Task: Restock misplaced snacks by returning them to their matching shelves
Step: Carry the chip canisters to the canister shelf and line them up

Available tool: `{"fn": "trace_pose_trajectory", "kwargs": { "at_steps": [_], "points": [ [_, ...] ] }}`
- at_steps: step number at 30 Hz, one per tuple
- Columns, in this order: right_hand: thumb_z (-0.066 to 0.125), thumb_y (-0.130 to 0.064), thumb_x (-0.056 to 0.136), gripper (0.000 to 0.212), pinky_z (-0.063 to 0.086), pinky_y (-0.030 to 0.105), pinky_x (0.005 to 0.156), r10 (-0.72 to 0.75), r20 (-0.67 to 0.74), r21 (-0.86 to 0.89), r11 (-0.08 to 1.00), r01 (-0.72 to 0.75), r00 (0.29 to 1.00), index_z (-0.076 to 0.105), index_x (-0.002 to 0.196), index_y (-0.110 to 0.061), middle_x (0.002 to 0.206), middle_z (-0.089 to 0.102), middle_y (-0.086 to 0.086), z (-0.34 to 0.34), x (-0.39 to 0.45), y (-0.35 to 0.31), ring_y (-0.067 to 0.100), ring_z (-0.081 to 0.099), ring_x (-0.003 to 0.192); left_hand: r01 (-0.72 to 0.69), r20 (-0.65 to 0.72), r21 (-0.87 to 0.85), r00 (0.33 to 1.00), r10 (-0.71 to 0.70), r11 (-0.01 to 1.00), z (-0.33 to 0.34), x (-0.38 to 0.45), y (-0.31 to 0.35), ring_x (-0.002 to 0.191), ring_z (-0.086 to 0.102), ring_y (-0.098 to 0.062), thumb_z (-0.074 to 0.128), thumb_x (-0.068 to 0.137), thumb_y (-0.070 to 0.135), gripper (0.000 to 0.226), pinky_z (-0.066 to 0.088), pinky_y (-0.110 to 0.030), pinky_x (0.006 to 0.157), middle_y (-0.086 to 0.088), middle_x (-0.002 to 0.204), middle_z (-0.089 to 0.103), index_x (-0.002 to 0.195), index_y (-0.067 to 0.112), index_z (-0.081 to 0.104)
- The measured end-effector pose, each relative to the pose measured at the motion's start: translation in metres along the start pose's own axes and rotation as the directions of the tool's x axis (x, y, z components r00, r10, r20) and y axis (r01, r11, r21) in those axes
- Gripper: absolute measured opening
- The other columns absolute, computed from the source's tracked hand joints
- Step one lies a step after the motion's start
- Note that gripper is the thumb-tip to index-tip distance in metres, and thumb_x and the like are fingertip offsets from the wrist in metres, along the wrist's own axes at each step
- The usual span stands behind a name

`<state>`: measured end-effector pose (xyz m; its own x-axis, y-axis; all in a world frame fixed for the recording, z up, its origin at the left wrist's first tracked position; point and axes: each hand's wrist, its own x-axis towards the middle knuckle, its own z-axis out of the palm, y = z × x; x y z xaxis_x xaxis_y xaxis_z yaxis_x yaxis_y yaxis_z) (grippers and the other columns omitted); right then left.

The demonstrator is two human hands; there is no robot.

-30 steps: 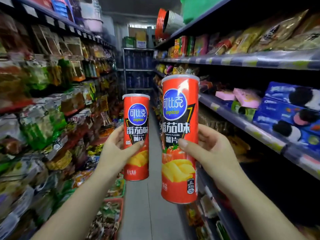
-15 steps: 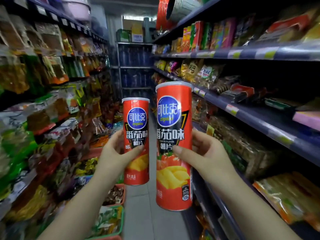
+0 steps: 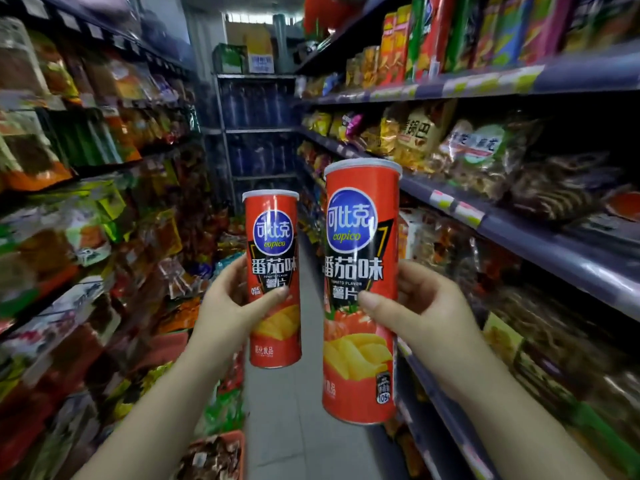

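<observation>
1. The left shelves are packed with snack bags in green, orange and yellow wrappers, too blurred to read, with white price tags along the top edge
2. Low on that side an orange-rimmed basket sits on the floor, holding dark wrapped packets
3. The left hand holds the smaller can upright above the aisle floor, thumb pressed across the front of the label and fingers curled round the back; it is a red tube with a pale lid, a blue "copico" badge and a picture of crisps
4. Behind the cans, at the far end of the aisle, a metal rack is filled with bluish bottles, and cardboard boxes stand on top of it
5. The taller can, same red design, is upright just beside the smaller one, not touching it
6. The right hand grips it at mid-height, thumb laid on the front, fingers wrapped behind
7. The right shelves carry upright tube cans in red, green and orange on the top tier, with yellow and clear snack bags on the tiers below
</observation>
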<state>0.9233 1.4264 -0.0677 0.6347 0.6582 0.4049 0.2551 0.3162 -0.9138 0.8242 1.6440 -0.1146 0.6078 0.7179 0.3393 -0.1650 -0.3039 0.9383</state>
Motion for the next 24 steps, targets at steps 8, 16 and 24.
{"fn": "trace_pose_trajectory", "kwargs": {
  "at_steps": [8, 16, 24],
  "points": [
    [0.079, -0.036, 0.065, 0.041, 0.056, 0.018, 0.066, -0.01, 0.066, 0.012, 1.0, 0.009, 0.998, 0.072, 0.105, -0.026, 0.1, 0.077, -0.006, 0.0, 0.194, 0.055, 0.012, 0.074, 0.088, -0.004, -0.075, 0.02, 0.997, 0.005, 1.0, 0.004, 0.185, -0.05, 0.084, 0.065, 0.015, 0.085, 0.052, 0.045, 0.071, 0.05, -0.006, 0.056, 0.039, 0.093, 0.067, 0.117, 0.042, 0.055],
    [0.081, -0.028, 0.066, 0.036, 0.055, 0.018, 0.065, -0.077, -0.008, -0.061, 0.995, 0.077, 0.997, 0.072, 0.1, -0.021, 0.096, 0.078, -0.004, 0.027, 0.357, 0.131, 0.011, 0.074, 0.085, -0.06, 0.052, -0.019, 0.997, 0.061, 0.998, 0.005, 0.378, -0.117, 0.099, 0.07, -0.006, 0.091, 0.057, 0.033, 0.081, 0.058, -0.026, 0.077, 0.012, 0.111, 0.073, 0.13, 0.028, 0.056],
    [0.078, -0.035, 0.064, 0.038, 0.056, 0.019, 0.068, -0.173, -0.228, -0.173, 0.976, 0.135, 0.958, 0.073, 0.101, -0.027, 0.098, 0.077, -0.005, 0.019, 0.491, 0.148, 0.011, 0.074, 0.088, -0.125, 0.321, -0.186, 0.93, 0.18, 0.975, 0.063, 0.563, -0.124, 0.099, 0.07, -0.005, 0.087, 0.058, 0.028, 0.074, 0.056, -0.018, 0.072, 0.014, 0.109, 0.073, 0.126, 0.027, 0.057]
  ]
}}
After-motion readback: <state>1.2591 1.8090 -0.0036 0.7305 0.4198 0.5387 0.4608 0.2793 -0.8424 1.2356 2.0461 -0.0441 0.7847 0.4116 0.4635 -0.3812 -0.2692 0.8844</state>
